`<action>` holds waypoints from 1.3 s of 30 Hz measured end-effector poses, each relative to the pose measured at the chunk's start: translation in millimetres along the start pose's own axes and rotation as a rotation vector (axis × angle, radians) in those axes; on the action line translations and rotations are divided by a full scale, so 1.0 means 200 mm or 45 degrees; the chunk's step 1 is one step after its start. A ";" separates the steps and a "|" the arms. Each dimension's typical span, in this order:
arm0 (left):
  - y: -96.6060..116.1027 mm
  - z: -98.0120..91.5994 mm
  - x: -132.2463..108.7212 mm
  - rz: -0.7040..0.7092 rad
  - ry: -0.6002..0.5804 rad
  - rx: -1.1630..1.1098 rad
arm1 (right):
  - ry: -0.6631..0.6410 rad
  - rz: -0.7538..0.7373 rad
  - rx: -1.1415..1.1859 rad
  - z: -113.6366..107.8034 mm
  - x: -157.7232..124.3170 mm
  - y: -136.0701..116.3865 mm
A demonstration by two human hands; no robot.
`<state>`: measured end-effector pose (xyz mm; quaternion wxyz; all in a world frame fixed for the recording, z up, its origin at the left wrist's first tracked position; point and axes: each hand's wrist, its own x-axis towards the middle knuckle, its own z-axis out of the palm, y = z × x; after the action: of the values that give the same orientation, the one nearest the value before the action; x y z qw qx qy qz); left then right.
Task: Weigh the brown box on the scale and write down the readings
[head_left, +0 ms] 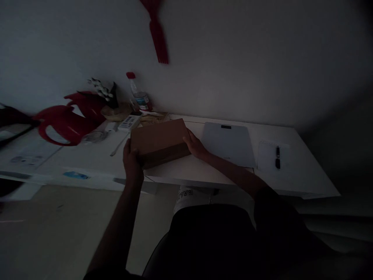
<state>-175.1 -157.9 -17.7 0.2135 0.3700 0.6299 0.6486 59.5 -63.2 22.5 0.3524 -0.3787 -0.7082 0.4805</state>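
A closed brown cardboard box (159, 142) rests on the white table (204, 171) in front of me. My left hand (131, 161) grips its near left end, fingers wrapped round the corner. My right hand (196, 146) holds its right end, fingers pressed against the side. Both arms reach forward from my dark-clothed body. The room is dim.
A flat grey scale (229, 143) lies right of the box, then a white notepad (269, 155) with a black pen (278, 157). Behind on the left stand a plastic bottle (139, 95), a remote (129, 121), red bags (70, 118). A red ornament (157, 33) hangs on the wall.
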 end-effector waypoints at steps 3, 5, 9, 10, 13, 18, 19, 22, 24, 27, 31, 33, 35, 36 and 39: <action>0.06 0.00 -0.01 -0.030 0.084 0.005 | -0.044 0.017 -0.009 -0.01 0.00 0.00; 0.10 -0.01 -0.03 0.027 0.154 0.051 | -0.061 0.064 -0.051 -0.03 -0.01 0.00; 0.22 -0.01 -0.07 0.604 0.290 0.284 | -0.049 0.023 -0.152 -0.14 -0.06 -0.03; 0.25 0.01 -0.09 0.791 0.279 0.321 | -0.064 -0.031 -0.179 -0.19 -0.08 -0.04; 0.39 0.13 -0.17 1.128 0.146 0.291 | -0.114 -0.166 -0.320 -0.39 -0.17 -0.10; 0.60 0.47 -0.39 1.445 -0.265 0.423 | -0.086 -0.095 -0.637 -0.79 -0.34 -0.10; 0.64 0.54 -0.44 1.501 -0.358 0.448 | -0.051 -0.073 -0.686 -0.88 -0.37 -0.08; 0.72 0.78 -0.58 1.775 -0.619 0.512 | 0.090 0.040 -0.821 -1.13 -0.48 -0.01; 0.73 0.94 -0.68 1.929 -0.777 0.463 | 0.200 0.116 -0.953 -1.28 -0.56 0.04; 0.72 1.18 -0.83 2.071 -1.045 0.492 | 0.329 0.337 -1.165 -1.48 -0.69 0.08; 0.67 1.47 -1.05 2.175 -1.398 0.589 | 0.414 0.640 -1.342 -1.65 -0.84 0.14; 0.66 1.58 -1.16 2.199 -1.549 0.638 | 0.430 0.708 -1.360 -1.69 -0.91 0.19; 0.66 1.68 -1.24 2.197 -1.647 0.663 | 0.424 0.751 -1.368 -1.71 -0.96 0.22; 0.66 1.71 -1.28 2.191 -1.676 0.665 | 0.417 0.761 -1.368 -1.71 -0.98 0.23; 0.68 1.81 -1.37 2.174 -1.709 0.636 | 0.407 0.785 -1.359 -1.70 -1.01 0.27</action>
<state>295.3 -139.6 31.9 -0.0860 0.9899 0.0382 0.1059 457.6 -85.7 43.7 0.0621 -0.7558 -0.6471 0.0784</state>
